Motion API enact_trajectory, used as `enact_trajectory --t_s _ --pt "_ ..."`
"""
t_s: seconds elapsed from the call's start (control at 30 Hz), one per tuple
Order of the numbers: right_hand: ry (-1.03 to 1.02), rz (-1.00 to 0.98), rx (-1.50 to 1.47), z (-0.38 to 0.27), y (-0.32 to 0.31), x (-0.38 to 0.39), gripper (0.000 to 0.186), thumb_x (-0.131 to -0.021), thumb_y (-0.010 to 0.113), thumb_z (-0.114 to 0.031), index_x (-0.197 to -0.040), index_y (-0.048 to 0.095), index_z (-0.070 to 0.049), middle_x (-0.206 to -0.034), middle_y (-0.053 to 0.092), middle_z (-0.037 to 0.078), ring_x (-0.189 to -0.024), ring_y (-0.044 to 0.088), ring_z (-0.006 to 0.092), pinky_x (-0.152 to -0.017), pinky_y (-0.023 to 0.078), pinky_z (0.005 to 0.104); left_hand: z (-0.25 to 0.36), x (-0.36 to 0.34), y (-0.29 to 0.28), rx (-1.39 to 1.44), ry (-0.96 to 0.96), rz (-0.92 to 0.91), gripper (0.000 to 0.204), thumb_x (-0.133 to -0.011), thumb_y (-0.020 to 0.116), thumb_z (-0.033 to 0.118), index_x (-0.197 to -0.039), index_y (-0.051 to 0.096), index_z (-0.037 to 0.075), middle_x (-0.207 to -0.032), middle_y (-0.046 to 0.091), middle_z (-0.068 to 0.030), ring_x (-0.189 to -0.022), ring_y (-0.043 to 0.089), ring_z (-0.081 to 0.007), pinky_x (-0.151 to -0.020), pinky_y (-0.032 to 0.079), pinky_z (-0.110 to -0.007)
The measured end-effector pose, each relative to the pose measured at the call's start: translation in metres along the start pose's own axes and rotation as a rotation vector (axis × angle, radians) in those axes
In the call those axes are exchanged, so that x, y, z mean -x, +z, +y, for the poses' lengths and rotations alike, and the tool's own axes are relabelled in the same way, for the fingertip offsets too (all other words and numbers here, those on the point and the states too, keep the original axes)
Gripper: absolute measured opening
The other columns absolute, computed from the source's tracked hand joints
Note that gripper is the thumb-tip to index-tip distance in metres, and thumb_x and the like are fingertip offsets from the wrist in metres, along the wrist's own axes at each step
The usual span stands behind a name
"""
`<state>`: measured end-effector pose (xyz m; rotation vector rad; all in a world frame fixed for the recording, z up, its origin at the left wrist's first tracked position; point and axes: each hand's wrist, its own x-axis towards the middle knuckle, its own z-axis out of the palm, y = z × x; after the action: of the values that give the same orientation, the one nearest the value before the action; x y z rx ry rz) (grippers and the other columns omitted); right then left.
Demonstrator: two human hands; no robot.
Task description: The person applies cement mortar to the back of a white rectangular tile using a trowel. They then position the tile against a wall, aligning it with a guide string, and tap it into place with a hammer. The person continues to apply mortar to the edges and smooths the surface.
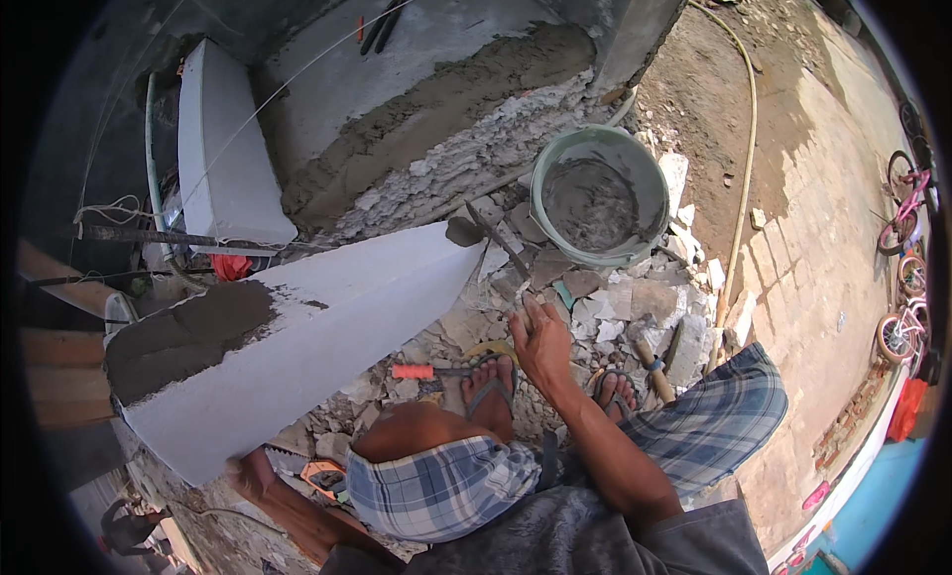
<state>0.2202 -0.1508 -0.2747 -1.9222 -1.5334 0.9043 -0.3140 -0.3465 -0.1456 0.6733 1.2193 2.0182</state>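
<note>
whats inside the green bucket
The green bucket holds wet grey mortar, smeared up its inner wall. What lies beneath the mortar is covered. The right hand holds a trowel beside the bucket, not in it.

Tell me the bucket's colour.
Pale green bucket, grey mortar inside; the head view shows it.

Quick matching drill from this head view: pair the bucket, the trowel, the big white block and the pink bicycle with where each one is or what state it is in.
Things:
1. green bucket
2. trowel
3. white block
4. pink bicycle

Places or states:
A. held in the right hand
B. wet mortar spread on one end, steadied by the left hand
C. parked at the far right on the paving
D. on the rubble, grey mortar inside

Pairs: 1-D, 2-A, 3-B, 4-C
</note>
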Motion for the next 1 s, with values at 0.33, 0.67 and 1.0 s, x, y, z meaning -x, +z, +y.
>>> enact_trajectory --t_s 0.33,0.67,1.0 --pt "-0.145 -0.101 0.209 -0.021 -0.069 0.054 0.041 -0.095 0.075 -0.021 -0.132 0.068 -0.004 -0.1 0.066 0.02 -0.086 0.069 0.0428 -0.074 0.056 0.0513 -0.009 0.0 0.006 -0.003 0.022 0.133 0.088 -0.071 0.092 0.017 -0.148 0.054 -0.002 -0.153 0.056 -0.0155 -0.144 0.048 -0.0361 -0.123 0.035 -0.058" --pt "-0.236 -0.075 0.999 0.014 -0.206 -0.166 0.019 -0.098 0.063 -0.014 -0.099 0.078 -0.003 -0.089 0.073 0.017 -0.08 0.076 0.0343 -0.062 0.058 0.0486 -0.012 -0.002 0.012 -0.073 0.008 0.002 0.093 -0.07 0.096 0.027 -0.149 0.054 -0.001 -0.154 0.055 -0.0146 -0.145 0.048 -0.0355 -0.125 0.031 -0.058" --pt "-0.337 -0.522 1.09 -0.018 -0.178 -0.169 0.022 -0.095 0.065 -0.021 -0.097 0.083 -0.008 -0.087 0.078 0.011 -0.082 0.078 0.025 -0.067 0.061 0.0421 -0.01 0.014 0.052 -0.162 0.005 0.032 0.101 -0.064 0.1 0.03 -0.15 0.053 0.004 -0.15 0.057 -0.0111 -0.142 0.05 -0.034 -0.122 0.034 -0.056"
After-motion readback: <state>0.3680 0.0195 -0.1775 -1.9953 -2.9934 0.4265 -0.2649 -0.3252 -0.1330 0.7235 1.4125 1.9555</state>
